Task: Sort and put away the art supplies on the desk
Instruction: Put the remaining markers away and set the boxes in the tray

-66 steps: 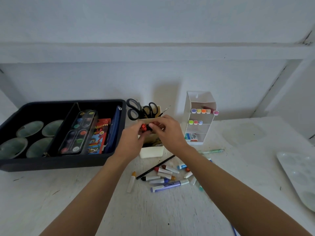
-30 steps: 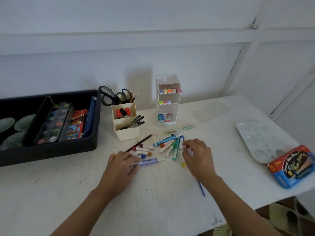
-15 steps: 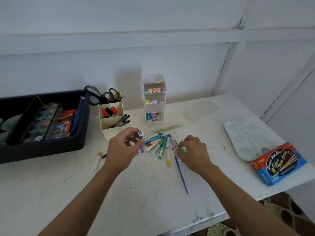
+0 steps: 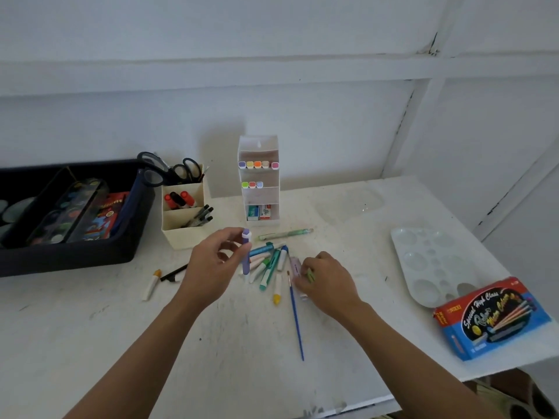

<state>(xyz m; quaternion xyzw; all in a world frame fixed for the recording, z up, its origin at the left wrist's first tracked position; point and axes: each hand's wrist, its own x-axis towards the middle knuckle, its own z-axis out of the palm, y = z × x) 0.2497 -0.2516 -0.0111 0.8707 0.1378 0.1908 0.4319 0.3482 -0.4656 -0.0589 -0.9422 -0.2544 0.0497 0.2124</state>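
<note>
My left hand (image 4: 208, 267) holds a purple marker (image 4: 246, 252) upright above the white desk (image 4: 151, 343), pinched between thumb and fingers. My right hand (image 4: 325, 282) lies on the desk with its fingers curled round a pale pink marker (image 4: 295, 266) and a green one (image 4: 310, 275). Between the hands lies a heap of several loose markers (image 4: 269, 264). A blue paintbrush (image 4: 296, 322) lies beside my right hand. The tall white marker rack (image 4: 258, 179) stands behind the heap, with capped markers in its upper slots.
A cream pen caddy (image 4: 181, 213) with scissors stands left of the rack. A black tray (image 4: 72, 216) with watercolour sets fills the far left. A white palette (image 4: 432, 264) and a box of colours (image 4: 491, 317) lie at the right edge. A yellow-tipped marker (image 4: 151, 284) lies apart.
My left hand picked the purple marker off the desk and raised it upright. My right hand closed on markers at the heap's right side. The view has shifted right from the caddy.
</note>
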